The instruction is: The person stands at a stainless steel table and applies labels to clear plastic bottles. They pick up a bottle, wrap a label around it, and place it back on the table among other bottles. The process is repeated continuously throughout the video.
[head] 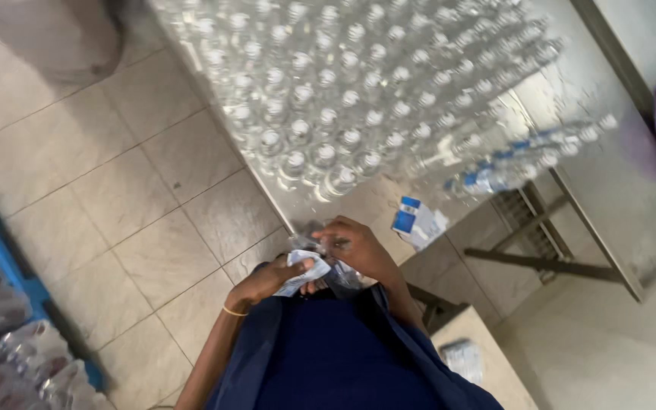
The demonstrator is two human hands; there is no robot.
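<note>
Clear plastic bottle sits between my two hands, close against my body at the near edge of the steel table. My right hand wraps over its top; my left hand pinches a white-and-blue label wrap just left of it. Farther off stand rows of capped clear bottles.

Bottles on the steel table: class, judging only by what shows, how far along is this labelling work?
Done: a few labelled bottles lie at the table edge. In hand: the right hand holds a clear bottle while the left hand presses a white-blue label to it. Left: the large block of bare bottles standing unlabelled.
</note>
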